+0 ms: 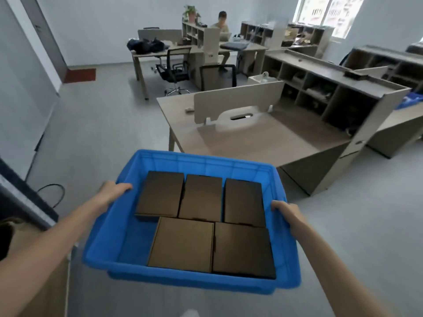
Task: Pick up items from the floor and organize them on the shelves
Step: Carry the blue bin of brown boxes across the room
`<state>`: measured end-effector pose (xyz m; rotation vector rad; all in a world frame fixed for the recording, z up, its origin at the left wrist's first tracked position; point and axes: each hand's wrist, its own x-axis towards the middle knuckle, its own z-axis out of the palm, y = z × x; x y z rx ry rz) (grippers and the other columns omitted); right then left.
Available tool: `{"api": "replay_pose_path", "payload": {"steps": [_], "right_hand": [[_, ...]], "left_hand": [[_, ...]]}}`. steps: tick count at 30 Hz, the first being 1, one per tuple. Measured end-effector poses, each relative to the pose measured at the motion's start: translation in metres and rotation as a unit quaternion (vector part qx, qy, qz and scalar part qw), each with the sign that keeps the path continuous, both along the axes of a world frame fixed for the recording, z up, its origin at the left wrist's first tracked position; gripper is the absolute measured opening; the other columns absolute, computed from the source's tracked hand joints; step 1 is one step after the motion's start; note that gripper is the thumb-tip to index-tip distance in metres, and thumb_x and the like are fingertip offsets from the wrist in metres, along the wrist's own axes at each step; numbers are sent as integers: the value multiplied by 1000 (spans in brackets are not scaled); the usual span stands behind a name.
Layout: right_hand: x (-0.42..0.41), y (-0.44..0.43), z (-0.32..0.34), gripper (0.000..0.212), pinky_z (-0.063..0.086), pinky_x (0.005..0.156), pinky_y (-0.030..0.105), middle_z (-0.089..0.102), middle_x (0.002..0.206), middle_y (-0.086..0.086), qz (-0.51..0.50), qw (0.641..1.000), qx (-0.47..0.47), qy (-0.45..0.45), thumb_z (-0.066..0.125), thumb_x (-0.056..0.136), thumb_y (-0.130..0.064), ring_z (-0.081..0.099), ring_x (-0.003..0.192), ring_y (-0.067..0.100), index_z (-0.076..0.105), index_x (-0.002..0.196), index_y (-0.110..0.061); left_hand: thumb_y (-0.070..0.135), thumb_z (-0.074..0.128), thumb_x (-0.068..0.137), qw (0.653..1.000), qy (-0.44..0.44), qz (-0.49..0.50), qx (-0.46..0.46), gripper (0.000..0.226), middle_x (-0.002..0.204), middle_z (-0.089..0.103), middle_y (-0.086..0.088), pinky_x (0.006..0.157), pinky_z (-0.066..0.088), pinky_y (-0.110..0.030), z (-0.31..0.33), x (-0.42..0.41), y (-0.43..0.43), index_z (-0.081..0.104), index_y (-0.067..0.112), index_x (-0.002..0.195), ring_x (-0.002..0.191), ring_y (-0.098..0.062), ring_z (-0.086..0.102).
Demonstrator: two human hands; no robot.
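Observation:
I carry a blue plastic crate (207, 160) in front of me, above the grey floor. My left hand (112, 191) grips its left rim and my right hand (287, 212) grips its right rim, thumbs over the edge. Inside lie several flat brown cardboard boxes (183, 243), three in the far row and two in the near row, lying flat side by side. A strip of the crate's bottom shows bare at the near left.
A wooden desk (263, 143) with a beige divider stands just ahead on the right. Cubby shelves (320, 88) run behind it. Office chairs (176, 67) and more desks stand farther back, where a person sits. Open grey floor (96, 115) lies ahead left. Dark equipment (20, 197) is at my left.

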<state>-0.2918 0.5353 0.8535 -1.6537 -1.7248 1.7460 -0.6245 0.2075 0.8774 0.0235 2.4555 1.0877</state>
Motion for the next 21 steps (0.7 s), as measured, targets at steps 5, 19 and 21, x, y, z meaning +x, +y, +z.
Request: {"api": "replay_pose_path", "payload": {"steps": [5,19,21], "right_hand": [[26,121,-17,58,53,71,42,70,105,23,-56,998,-23,-25,72,54,-29,68,98,41,62,105,-3],[-37,489,7,36,47,63,36,68,98,22,-110,989,20,-92,70,71,-18,62,77,33,60,100,0],[-45,538,6,37,45,62,35,64,93,19,-108,990,17,-90,70,67,-20,60,76,32,59,96,0]], "left_hand": [[27,75,78,998,-18,-53,26,35,86,70,-22,64,50,-37,-17,-11,151,67,-4,92,72,-33,65],[23,69,85,989,-86,-109,47,27,80,59,-18,61,43,-33,-55,-94,568,54,1,81,70,-31,59],[27,69,84,991,-72,-108,36,29,80,55,-16,62,40,-35,-55,-100,615,51,5,77,71,-29,55]]}}
